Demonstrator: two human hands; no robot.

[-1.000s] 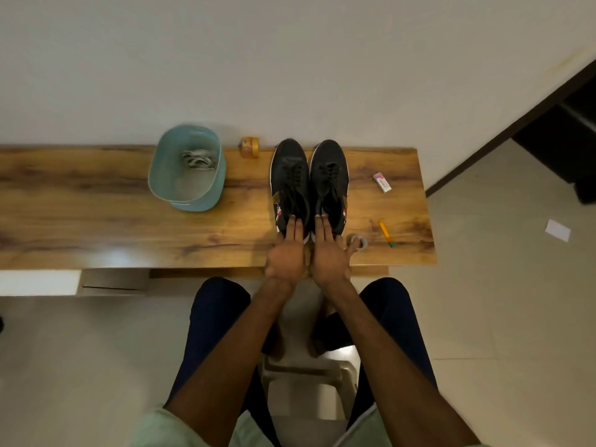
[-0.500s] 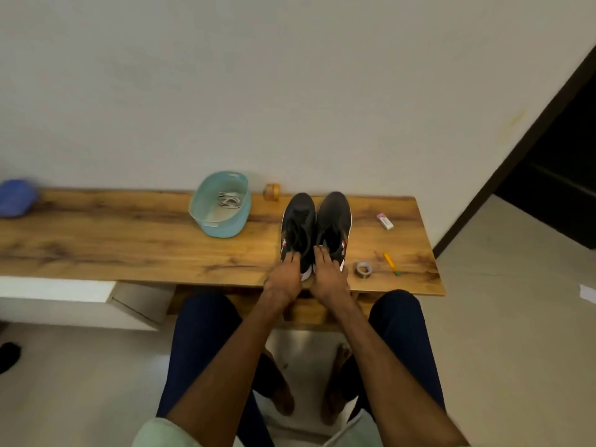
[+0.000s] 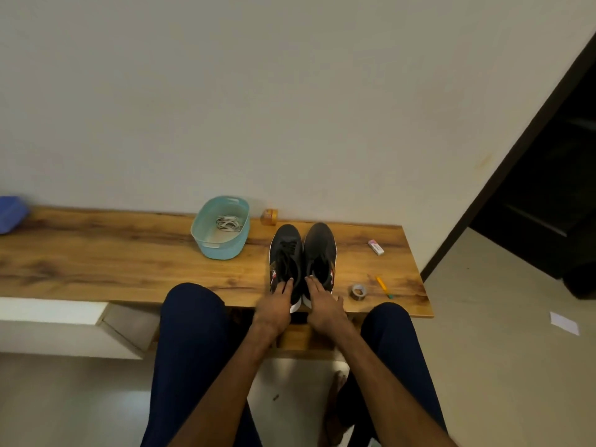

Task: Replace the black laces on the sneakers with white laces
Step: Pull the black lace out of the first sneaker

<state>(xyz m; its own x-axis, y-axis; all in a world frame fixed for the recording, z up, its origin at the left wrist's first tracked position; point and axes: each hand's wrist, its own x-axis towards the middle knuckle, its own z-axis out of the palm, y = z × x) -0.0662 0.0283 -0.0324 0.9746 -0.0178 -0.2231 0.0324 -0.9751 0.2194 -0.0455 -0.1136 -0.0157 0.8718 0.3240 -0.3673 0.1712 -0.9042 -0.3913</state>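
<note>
Sneakers (image 3: 303, 253) stand side by side on the desk (image 3: 129, 262), toes toward the wall. Left hand (image 3: 274, 304) and right hand (image 3: 324, 306) lie flat on the heels, fingers straight, gripping nothing; the heels are mostly hidden beneath them. Black laces (image 3: 287, 250) are visible on the left shoe, indistinct on the right. White laces (image 3: 227, 223) sit bundled in the teal tub (image 3: 222, 251). A blue object (image 3: 9, 214) is cut off at the left edge.

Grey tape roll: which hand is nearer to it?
Right. The right hand rests on the right sneaker, just beside the tape roll; the left hand is farther off, on the left sneaker.
</note>
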